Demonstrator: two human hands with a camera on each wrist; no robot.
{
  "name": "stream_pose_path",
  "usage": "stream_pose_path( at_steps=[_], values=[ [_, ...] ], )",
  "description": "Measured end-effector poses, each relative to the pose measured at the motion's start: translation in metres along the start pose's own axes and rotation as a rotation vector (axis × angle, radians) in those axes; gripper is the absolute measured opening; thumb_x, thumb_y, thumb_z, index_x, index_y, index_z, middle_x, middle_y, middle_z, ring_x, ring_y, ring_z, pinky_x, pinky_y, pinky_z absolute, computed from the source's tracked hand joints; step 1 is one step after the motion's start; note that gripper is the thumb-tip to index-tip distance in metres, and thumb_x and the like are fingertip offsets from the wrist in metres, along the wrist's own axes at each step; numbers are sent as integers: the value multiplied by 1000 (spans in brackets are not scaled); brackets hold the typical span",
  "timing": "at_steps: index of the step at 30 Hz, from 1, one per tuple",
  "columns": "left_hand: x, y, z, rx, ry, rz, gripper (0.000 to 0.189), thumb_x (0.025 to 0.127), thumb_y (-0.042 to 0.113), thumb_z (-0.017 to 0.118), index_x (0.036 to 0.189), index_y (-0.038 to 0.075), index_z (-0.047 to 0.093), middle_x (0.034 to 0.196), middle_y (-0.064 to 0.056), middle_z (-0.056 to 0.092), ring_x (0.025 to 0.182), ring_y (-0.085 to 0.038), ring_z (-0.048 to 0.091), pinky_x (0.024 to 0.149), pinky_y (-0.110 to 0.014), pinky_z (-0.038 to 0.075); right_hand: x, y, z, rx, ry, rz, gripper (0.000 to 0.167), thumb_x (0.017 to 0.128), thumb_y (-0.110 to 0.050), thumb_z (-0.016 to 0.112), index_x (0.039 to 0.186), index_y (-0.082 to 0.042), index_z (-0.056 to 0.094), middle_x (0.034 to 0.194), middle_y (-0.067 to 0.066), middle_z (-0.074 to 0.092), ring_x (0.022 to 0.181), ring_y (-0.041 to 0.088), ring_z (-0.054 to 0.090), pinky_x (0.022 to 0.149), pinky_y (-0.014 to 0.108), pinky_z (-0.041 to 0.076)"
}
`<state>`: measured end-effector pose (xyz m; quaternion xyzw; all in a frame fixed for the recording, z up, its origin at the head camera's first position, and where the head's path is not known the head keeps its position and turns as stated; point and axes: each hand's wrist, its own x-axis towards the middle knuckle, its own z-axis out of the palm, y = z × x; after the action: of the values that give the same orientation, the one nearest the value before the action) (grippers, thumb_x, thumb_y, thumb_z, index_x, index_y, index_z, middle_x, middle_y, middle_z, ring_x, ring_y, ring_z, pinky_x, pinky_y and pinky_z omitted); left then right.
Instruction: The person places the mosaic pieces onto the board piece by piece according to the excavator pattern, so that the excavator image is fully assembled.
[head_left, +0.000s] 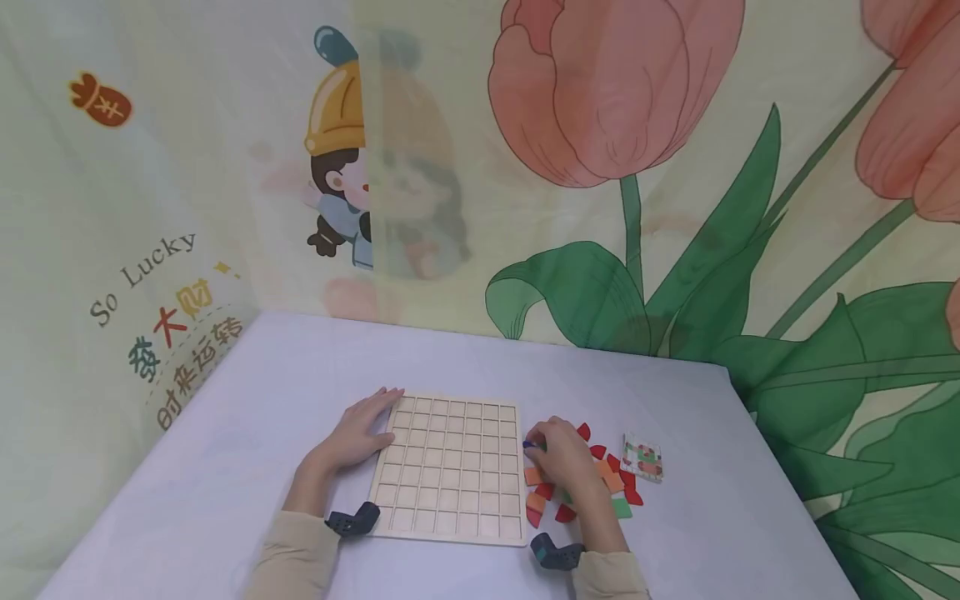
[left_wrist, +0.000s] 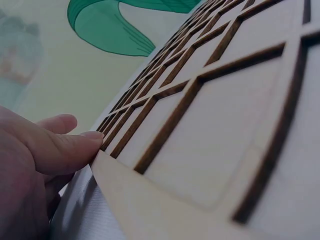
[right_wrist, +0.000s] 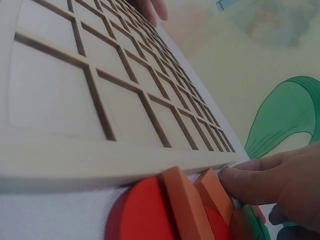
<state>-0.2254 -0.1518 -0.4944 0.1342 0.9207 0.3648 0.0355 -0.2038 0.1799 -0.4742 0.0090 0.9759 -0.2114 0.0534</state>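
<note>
A pale wooden grid board (head_left: 456, 467) with square recesses lies flat on the table. My left hand (head_left: 362, 429) rests on its upper left side, fingers stretched out along the edge; in the left wrist view the thumb (left_wrist: 75, 152) presses the rim. On the board's other side, my right hand (head_left: 564, 454) pinches a small blue piece (head_left: 529, 444) between thumb and fingertips, close to the right rim. Under and around that hand lie red pieces (head_left: 566, 513), orange pieces (head_left: 610, 477) and a green piece (head_left: 622, 507). In the right wrist view, a red rounded piece (right_wrist: 145, 212) leans near the rim.
A small stack of printed cards (head_left: 642, 457) stands right of the loose pieces. The white-covered table (head_left: 322, 358) meets a patterned curtain (head_left: 450, 250) behind and on the left. Dark wrist devices (head_left: 557, 552) sit at both sleeves.
</note>
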Motion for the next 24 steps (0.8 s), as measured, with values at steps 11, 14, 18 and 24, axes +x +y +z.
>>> stream_pose_path(
  at_steps=[11, 14, 18, 24],
  values=[
    [-1, 0, 0, 5, -2, -11, 70, 85, 16, 61, 148, 14, 32, 155, -14, 29, 146, -35, 17, 117, -61, 7, 3, -1, -1, 87, 0, 6, 23, 81, -15, 75, 103, -16, 65, 86, 0, 58, 80, 14, 54, 69, 26, 58],
    [-2, 1, -1, 3, 2, -11, 69, 85, 16, 61, 148, 14, 33, 155, -15, 30, 145, -35, 18, 117, -61, 7, 4, -1, -3, 125, 13, -11, 23, 83, -15, 73, 104, -17, 66, 87, 0, 59, 81, 14, 54, 70, 26, 58],
    [-2, 2, -3, 5, 3, 3, 68, 85, 15, 61, 148, 13, 33, 154, -16, 30, 145, -36, 19, 117, -61, 7, 6, -4, -3, 186, 26, -25, 17, 84, -18, 72, 99, -17, 66, 86, -1, 62, 78, 14, 54, 68, 24, 57],
    [0, 0, -1, -3, -8, 1, 68, 85, 15, 61, 147, 13, 34, 155, -15, 29, 145, -35, 18, 117, -61, 6, 8, -7, 6, 231, 31, -53, 21, 86, -22, 69, 106, -16, 65, 84, -2, 61, 75, 12, 53, 60, 19, 51]
  ],
)
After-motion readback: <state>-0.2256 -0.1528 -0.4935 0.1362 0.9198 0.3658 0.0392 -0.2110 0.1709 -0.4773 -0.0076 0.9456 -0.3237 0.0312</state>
